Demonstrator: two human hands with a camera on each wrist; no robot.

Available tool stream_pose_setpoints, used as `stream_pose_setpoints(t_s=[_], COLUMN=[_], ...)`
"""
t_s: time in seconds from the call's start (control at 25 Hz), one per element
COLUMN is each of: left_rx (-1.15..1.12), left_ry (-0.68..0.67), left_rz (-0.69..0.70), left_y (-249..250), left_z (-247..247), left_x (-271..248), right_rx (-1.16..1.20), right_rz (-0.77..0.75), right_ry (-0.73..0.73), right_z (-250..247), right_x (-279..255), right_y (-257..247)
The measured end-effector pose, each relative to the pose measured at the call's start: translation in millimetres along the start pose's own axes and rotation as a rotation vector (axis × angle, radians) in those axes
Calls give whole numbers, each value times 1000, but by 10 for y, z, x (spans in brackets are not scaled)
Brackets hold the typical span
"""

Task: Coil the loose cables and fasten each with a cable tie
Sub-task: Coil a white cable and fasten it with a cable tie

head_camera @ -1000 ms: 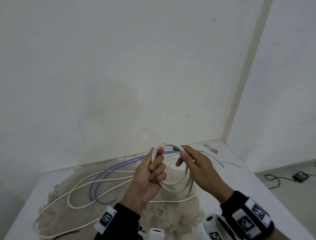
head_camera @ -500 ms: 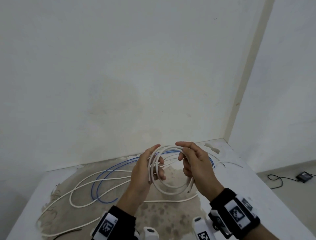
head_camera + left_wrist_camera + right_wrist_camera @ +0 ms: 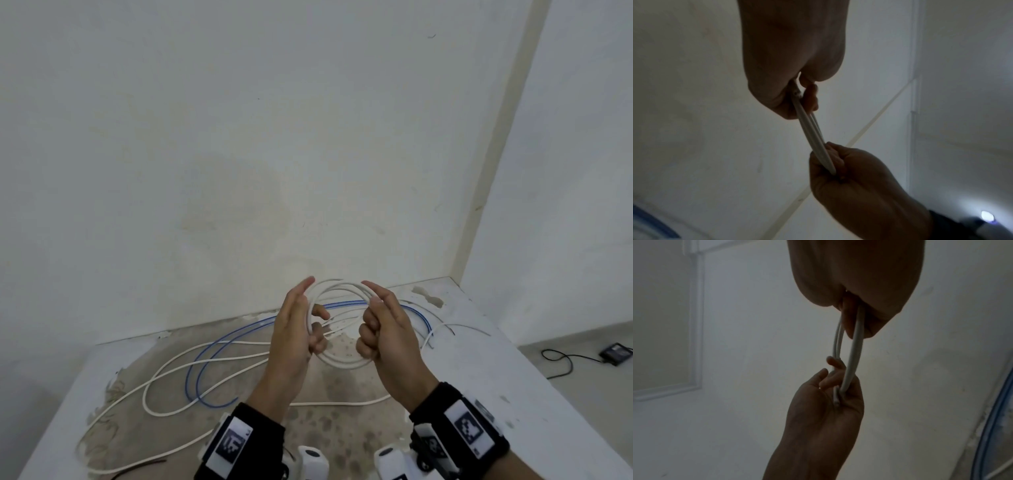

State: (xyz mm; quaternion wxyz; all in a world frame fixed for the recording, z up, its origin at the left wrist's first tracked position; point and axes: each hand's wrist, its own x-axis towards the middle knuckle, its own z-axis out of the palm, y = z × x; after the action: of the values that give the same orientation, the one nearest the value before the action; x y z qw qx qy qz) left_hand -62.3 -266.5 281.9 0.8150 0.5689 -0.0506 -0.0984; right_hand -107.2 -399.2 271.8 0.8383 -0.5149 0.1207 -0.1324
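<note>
A white cable coil (image 3: 342, 364) of a few loops is held upright above the stained table (image 3: 479, 377). My left hand (image 3: 305, 325) grips its left side with curled fingers, one digit pointing up. On the right side, my right hand (image 3: 376, 318) curls round the loops. The left wrist view shows the coil (image 3: 809, 129) edge-on between the left hand (image 3: 793, 73) and the right hand (image 3: 849, 178). In the right wrist view the coil (image 3: 853, 353) runs from the right hand (image 3: 859, 288) down to the left hand (image 3: 828, 402), a cut end showing. No cable tie is visible.
A loose white cable (image 3: 171, 373) and a blue cable (image 3: 205, 370) sprawl over the table's left and back. A thin wire (image 3: 459, 326) lies at the back right. Walls stand close behind and to the right. A black adapter (image 3: 616, 353) sits on the floor.
The right hand slid from the coil's top to its right side and closed round it. Both hands rose slightly and spread apart, turning the coil to face me.
</note>
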Motion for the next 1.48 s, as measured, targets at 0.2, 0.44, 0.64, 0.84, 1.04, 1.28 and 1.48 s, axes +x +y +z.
stream_pose_setpoints(t_s=[0.2,0.44,0.64,0.84,1.04,1.28,1.48], left_rx=[252,122,137,119,222,294,499], left_ry=[-38,-24,-66,-150,-263,-150,142], left_rz=[50,55,-67,-122,-137,-23,-101], left_y=[-79,-92,-46,-59,-1,-267,-829], left_z=[2,22,-143,-264,-389,-630,-1607], left_x=[-59,-46,12,-42,-123,-206,-523], right_rx=[35,-11,-350,-216,-167,-314,-405], right_rz=[16,22,-67,167,499,406,355], right_ry=[102,24,-85,-278,-482,-476,-505], right_z=[-29,-18,-78,-33,-62,96,79], right_x=[16,-30,-57,-121,-70,-124,-133], right_y=[-3,30,-34,40,-61,173,474])
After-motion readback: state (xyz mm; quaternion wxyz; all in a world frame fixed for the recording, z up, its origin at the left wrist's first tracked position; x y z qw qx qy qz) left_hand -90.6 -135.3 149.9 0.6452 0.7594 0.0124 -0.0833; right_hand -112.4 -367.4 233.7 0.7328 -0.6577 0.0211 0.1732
